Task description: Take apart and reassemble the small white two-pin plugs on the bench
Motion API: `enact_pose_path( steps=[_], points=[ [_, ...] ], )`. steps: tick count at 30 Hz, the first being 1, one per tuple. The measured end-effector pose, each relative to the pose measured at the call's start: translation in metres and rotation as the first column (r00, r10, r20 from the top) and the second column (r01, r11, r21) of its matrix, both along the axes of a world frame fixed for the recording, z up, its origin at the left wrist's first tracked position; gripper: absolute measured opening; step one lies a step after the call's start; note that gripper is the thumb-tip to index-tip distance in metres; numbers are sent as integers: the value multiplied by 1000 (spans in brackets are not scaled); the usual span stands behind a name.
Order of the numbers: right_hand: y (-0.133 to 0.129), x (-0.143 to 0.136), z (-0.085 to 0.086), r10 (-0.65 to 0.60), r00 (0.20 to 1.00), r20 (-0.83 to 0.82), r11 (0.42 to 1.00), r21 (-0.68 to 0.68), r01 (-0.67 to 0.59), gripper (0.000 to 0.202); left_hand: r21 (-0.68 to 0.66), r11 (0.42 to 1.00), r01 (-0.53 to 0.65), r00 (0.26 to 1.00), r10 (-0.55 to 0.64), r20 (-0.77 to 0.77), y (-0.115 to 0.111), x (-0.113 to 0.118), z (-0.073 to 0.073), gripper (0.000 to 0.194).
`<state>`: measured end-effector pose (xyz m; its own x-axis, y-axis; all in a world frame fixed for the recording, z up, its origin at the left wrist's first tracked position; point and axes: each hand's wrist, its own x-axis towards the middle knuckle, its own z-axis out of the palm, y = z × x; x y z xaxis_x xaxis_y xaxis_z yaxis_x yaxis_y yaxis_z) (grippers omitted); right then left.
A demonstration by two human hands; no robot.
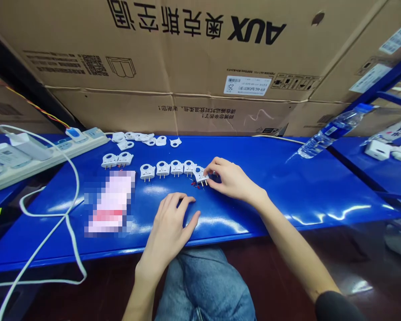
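Note:
Between its thumb and fingers, my right hand (229,177) grips a white two-pin plug (199,174) with a round ring top, at the right end of a row. Several like plugs stand to its left, such as one plug (177,167) and another plug (147,172), pins toward me. Small red parts with thin leads (196,184) lie just below the gripped plug; what they are exactly I cannot tell. My left hand (170,225) rests on the blue tabletop (280,178) near its front edge, fingers stretched and thumb apart, holding nothing.
At the back left lie several white ring-shaped covers (161,141), with two more plugs (117,159) in front. A pixelated pink item (112,200) is nearby. Further left are a power strip (63,149) and a looped white cable (74,178). Cardboard boxes (187,67) and a water bottle (334,131) stand behind.

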<state>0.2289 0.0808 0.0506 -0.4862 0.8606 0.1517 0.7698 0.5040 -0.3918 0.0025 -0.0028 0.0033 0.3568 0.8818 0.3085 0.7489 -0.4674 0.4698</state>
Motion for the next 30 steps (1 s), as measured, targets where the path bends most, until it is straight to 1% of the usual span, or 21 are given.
enact_pose_path(
  steps=[2,6,8,11,12,14,16,18,19,22,26,28,30],
  points=[
    [-2,1,4,79,993,-84,994,-64,-84,12,-12,1000,-13,1000,13,27,0,0,1,13],
    [-7,-1,6,231,960,-155,951,-174,-257,11,-5,999,-41,998,41,52,-1,-1,2,13],
    [-9,-3,5,274,949,-153,929,-214,-303,11,1,999,-51,998,51,46,0,-1,2,12],
    [-9,-2,5,308,940,-149,908,-248,-337,13,15,998,-54,998,53,30,0,0,1,12],
    [-9,-2,6,306,939,-157,909,-244,-337,13,19,999,-51,998,50,24,0,0,0,15],
    [-7,1,6,265,949,-174,931,-212,-299,8,16,999,-43,999,43,14,0,0,0,19],
    [-6,2,5,185,971,-150,966,-153,-208,6,6,999,-36,999,36,7,0,-1,1,16],
    [-4,1,4,105,991,-84,988,-100,-114,10,0,999,-34,999,34,3,0,-1,1,13],
    [-4,0,2,83,995,-49,992,-87,-87,13,-1,999,-34,999,34,1,0,-1,1,12],
    [-2,-3,-3,88,996,20,992,-98,-85,18,3,1000,-31,1000,31,3,-1,-1,0,11],
    [-1,-6,-5,107,992,67,989,-109,-100,19,19,999,-29,999,29,24,0,-1,-1,10],
    [-2,-6,-4,104,993,61,989,-115,-97,19,18,999,-37,999,37,29,0,-1,-1,7],
    [-2,-5,-2,91,996,20,991,-103,-89,19,11,999,-43,999,43,34,-1,-1,-1,5]
  ],
)
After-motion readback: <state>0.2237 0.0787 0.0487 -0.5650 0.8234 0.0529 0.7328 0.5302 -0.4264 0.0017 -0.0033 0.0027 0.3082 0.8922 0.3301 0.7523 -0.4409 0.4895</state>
